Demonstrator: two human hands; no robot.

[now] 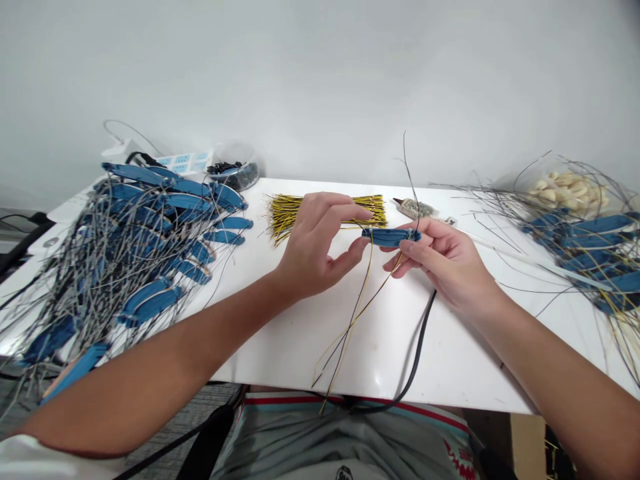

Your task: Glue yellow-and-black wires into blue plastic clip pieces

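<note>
My right hand (445, 257) pinches the right end of a small, narrow blue piece (393, 237) between thumb and fingers, holding it level above the table. Yellow and black wires (354, 317) hang down from the piece, and a dark wire (409, 170) stands up from its right end. At the piece's left end is my left hand (323, 243); its thumb and index finger are apart, the thumb tip close to or touching that end. Behind my left hand, partly hidden by it, lies a bundle of yellow and black wires (285, 217).
On the left, many blue pieces with grey wires (145, 220) are heaped. A clear tub of black bits (240, 175) stands behind them. More wired blue pieces (595, 243) and a bag of cream-coloured bits (570, 193) lie right. A black cable (420, 347) crosses the table's front edge.
</note>
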